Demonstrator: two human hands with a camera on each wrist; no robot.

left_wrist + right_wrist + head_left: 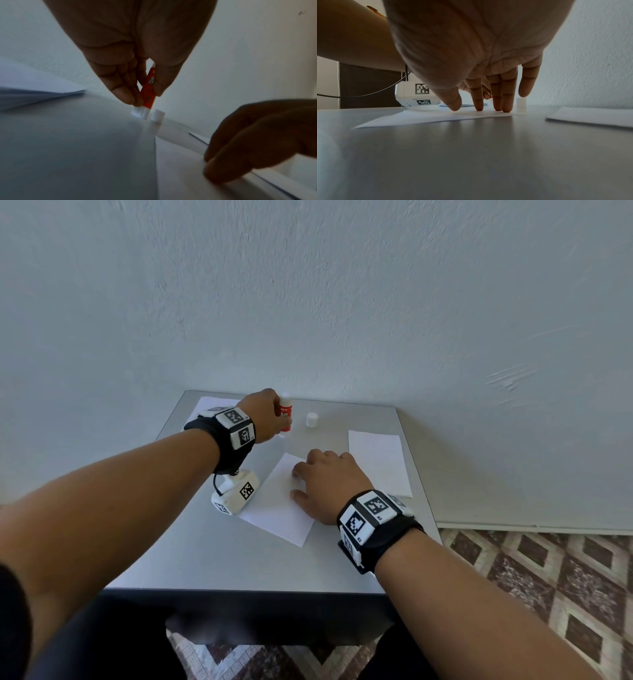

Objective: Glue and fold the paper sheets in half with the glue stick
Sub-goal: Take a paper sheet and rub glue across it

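Stack: where the grey tabletop [212, 556] meets the wall at about 11 o'clock, a pile of white paper sheets [209, 405] lies flat, partly hidden by the left wrist.
Left hand: the left hand [263, 419] reaches to 12 o'clock; its grip pinches the red-and-white glue stick [285, 415] between thumb and fingertips [126, 94].
Glue stick: uncapped and near upright, slightly tilted; the left wrist view shows its white lower end [139, 112] down at the tabletop.
Marker block: a white plastic block with black square codes [236, 494] sits under the left forearm, touching the middle sheet's left edge.
Cap: a small white cylindrical cap [311, 419] stands on the tabletop just beside the stick, toward 1 o'clock.
Middle sheet: a single white paper sheet [277, 508] lies angled at the centre.
Right hand: the right hand [329, 484] rests on that sheet, grip spread, straight fingertips [506, 108] pressing down.
Right sheet: another white paper piece [378, 460] lies flat at 2 o'clock, apart from the hand.
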